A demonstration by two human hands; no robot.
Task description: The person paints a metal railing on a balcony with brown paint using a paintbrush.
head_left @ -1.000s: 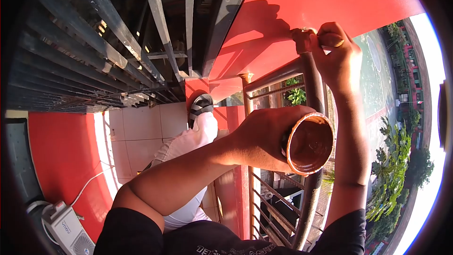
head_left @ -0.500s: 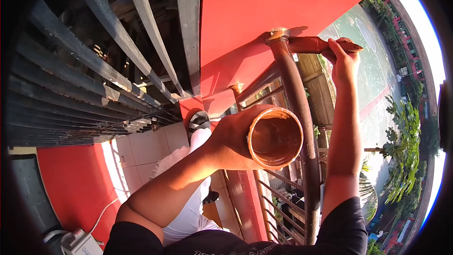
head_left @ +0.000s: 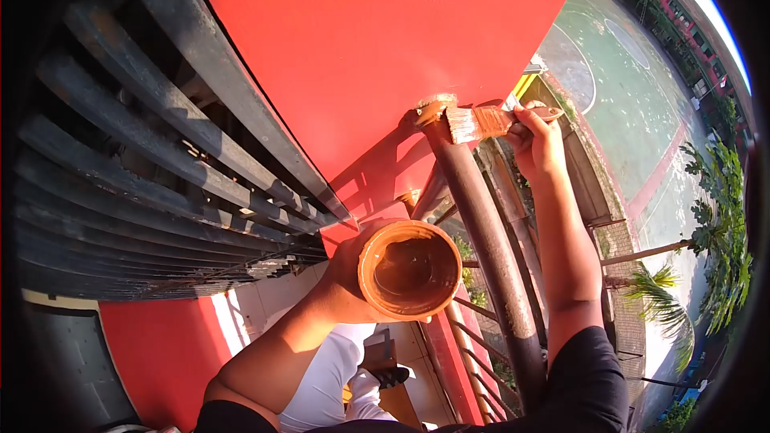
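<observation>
My left hand (head_left: 343, 279) is wrapped round a round cup (head_left: 441, 277) held over the railing, its open top facing me. Brown paint (head_left: 403, 266) lies inside, and smears coat the cup's inner wall and rim. In my right hand (head_left: 539, 144) is a flat paintbrush (head_left: 480, 123), gripped by its handle. Its broad, brown-stained bristles touch or nearly touch the upper end of a thick brown handrail (head_left: 488, 236). That end meets the red wall (head_left: 385, 40) at a rough, tan-coloured joint (head_left: 435, 109).
Dark metal slats (head_left: 172, 124) run along the left. Below the handrail are thinner bars (head_left: 481, 353). Pale floor tiles (head_left: 425, 385) lie beneath me. Beyond the railing, far down, are a green court (head_left: 642, 88) and trees (head_left: 726, 216).
The view has shifted, with more red wall showing. The brush has turned from edge-on to showing its broad face at the handrail's end. The cup stays in my left hand.
</observation>
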